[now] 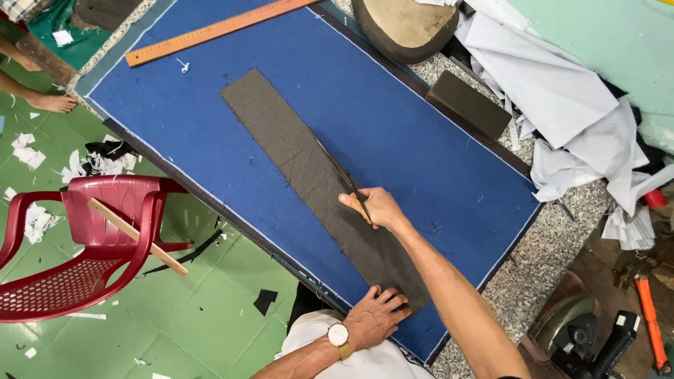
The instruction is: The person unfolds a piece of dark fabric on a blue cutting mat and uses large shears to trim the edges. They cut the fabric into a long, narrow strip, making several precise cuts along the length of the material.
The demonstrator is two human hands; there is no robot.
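While the left hand (374, 314) lies flat, open, pinning the grey strip (319, 179), the right hand's (375, 207) grip closes around scissors (342, 175) pointing along its eleven o'clock axis.

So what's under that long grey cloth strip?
The grey cloth strip lies on a blue mat that shows all around it. The left hand presses its near end; whatever lies directly beneath is covered.

Bare arms; wristwatch (338, 334) (tan strap, white dial)
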